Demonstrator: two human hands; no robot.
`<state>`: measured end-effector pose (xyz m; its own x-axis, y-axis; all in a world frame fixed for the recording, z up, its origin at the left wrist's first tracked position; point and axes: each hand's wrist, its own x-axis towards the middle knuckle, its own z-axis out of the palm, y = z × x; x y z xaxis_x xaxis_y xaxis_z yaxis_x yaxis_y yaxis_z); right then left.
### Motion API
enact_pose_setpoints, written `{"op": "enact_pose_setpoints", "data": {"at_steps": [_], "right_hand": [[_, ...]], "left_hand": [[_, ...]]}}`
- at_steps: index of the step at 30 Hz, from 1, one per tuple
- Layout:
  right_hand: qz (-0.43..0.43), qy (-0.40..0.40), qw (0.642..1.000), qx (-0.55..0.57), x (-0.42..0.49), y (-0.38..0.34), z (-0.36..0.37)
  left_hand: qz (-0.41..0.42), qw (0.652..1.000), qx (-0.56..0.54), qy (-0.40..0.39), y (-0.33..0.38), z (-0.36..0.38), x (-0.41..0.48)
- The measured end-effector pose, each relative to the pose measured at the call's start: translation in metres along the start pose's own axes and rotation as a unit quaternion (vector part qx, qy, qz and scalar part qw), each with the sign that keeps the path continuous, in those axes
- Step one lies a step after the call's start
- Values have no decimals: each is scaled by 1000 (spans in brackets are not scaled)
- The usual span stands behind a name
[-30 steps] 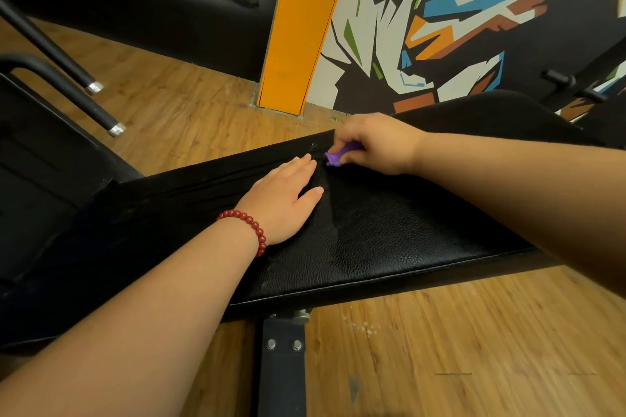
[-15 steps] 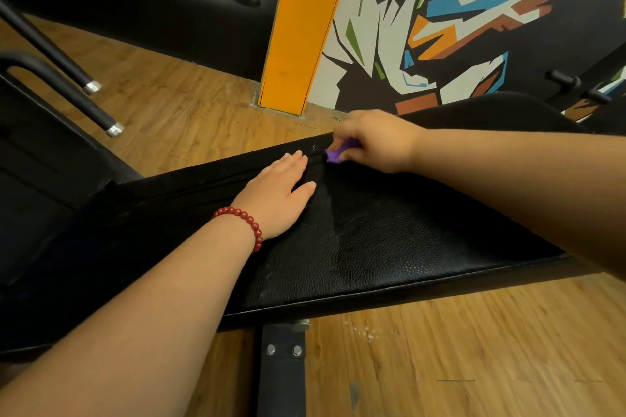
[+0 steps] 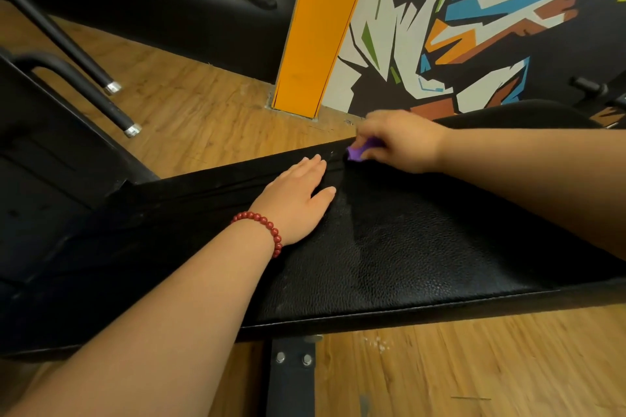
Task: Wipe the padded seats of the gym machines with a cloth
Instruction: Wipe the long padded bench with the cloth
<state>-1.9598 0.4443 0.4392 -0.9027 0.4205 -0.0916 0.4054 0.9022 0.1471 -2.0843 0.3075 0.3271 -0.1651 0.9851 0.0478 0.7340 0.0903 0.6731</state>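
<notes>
A black padded bench seat (image 3: 423, 257) with a grained leather surface runs across the middle of the view. My left hand (image 3: 298, 200), with a red bead bracelet on the wrist, lies flat on the pad, fingers together and palm down. My right hand (image 3: 403, 142) is closed over a small purple cloth (image 3: 355, 153) and presses it against the far edge of the pad, just beyond my left fingertips. Only a corner of the cloth shows under the fingers.
A black metal support post (image 3: 291, 379) with two bolts stands under the seat on the wooden floor (image 3: 203, 112). Two black bars with silver ends (image 3: 130, 129) jut out at the left. An orange pillar (image 3: 321, 27) and a painted wall (image 3: 474, 27) lie behind.
My right hand with the cloth has shifted slightly along the far edge of the pad and is blurred. My left hand stays flat on the pad, a little further forward.
</notes>
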Motion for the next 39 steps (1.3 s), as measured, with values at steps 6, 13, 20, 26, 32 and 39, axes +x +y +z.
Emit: {"op": "enact_pose_setpoints", "data": {"at_steps": [6, 13, 20, 26, 32, 39], "right_hand": [[40, 21, 999, 9, 8, 5, 2], [-14, 4, 999, 42, 1, 4, 5], [55, 13, 998, 29, 22, 11, 3], [79, 19, 996, 31, 26, 10, 6], [89, -1, 996, 28, 18, 2, 7], [99, 9, 994, 35, 16, -6, 9]], "left_hand": [[1, 1000, 3, -5, -1, -1, -2], [-5, 1000, 3, 2, 2, -2, 5], [-4, 1000, 1, 5, 1, -1, 6], [-6, 1000, -6, 7, 0, 0, 5], [-22, 1000, 2, 12, -8, -5, 1], [-51, 999, 0, 0, -27, -9, -7]]}}
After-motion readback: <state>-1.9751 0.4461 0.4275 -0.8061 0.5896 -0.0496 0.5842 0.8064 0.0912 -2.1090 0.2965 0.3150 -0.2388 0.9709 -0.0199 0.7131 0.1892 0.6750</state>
